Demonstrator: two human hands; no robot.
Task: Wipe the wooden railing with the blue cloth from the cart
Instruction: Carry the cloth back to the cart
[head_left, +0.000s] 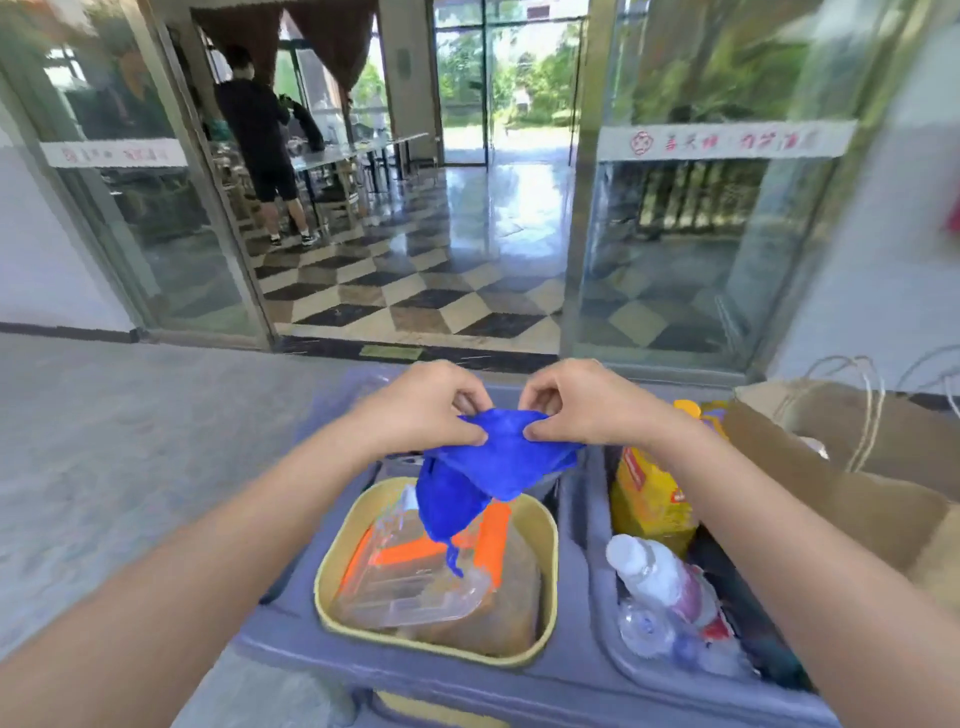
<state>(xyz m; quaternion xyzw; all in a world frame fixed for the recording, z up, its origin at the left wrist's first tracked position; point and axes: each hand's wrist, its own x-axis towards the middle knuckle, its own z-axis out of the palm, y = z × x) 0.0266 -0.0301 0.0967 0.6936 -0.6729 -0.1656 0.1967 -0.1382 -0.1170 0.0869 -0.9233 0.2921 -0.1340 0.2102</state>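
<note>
Pinching the crumpled blue microfibre cloth (488, 467) between both hands (423, 410) (587, 405) above the grey plastic cart (571, 670), its dangling corner could snag the clear plastic container (415, 577) in the yellow tub (332, 566).

Both hands, left hand (421, 410) & right hand (582, 408), pinch blue cloth (478, 478) above cart (571, 670).

Lobby entrance: glass doors (675, 208), cleaning cart (571, 675)
</note>
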